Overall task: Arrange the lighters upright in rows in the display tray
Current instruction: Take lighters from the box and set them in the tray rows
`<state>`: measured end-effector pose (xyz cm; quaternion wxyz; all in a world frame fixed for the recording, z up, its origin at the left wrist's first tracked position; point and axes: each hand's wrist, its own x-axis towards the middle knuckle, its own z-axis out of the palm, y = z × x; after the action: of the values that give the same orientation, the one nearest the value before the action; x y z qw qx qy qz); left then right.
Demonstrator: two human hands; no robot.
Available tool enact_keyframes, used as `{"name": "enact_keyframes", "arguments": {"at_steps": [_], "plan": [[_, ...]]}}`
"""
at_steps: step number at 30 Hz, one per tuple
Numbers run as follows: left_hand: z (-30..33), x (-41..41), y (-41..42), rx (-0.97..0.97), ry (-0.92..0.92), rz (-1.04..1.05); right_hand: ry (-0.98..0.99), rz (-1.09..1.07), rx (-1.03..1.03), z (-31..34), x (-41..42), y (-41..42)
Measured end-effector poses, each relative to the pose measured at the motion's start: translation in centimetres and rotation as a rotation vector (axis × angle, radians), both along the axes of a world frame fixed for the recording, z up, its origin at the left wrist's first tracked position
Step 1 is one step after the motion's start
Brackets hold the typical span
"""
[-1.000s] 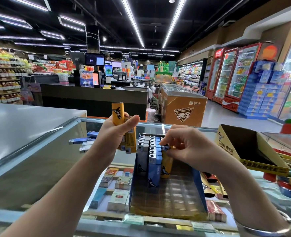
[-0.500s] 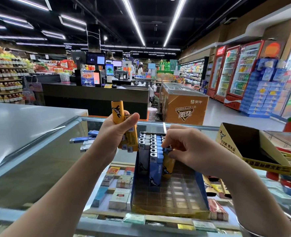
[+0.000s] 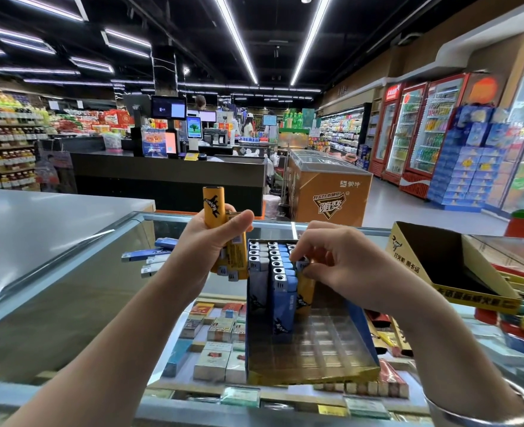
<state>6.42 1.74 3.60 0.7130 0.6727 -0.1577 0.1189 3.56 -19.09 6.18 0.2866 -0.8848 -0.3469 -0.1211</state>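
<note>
right hand (image 3: 340,263) hides the lighter (image 3: 304,292) top, tray (image 3: 313,372) back rows hidden, far shelves (image 3: 6,140) blurred

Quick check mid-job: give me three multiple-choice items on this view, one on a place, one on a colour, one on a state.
1. Where do the loose blue lighters lie?
A. left of the left hand
B. inside the tray
C. on the freezer

2. What colour are the lighters in the left hand?
A. blue
B. orange
C. green

3. The display tray is:
A. full
B. empty
C. filled only at the far end

Key: 1 A, they lie on the glass counter; 2 B, orange bodies show in its grip; 3 C, near cells stand bare.
</note>
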Motion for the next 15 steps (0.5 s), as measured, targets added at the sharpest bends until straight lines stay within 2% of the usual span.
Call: {"name": "enact_keyframes", "arguments": {"at_steps": [15], "plan": [[-0.06,0.06,-0.03,0.052,0.035,-0.055,0.082,-0.02,-0.045,-0.32,0.49,0.05]]}}
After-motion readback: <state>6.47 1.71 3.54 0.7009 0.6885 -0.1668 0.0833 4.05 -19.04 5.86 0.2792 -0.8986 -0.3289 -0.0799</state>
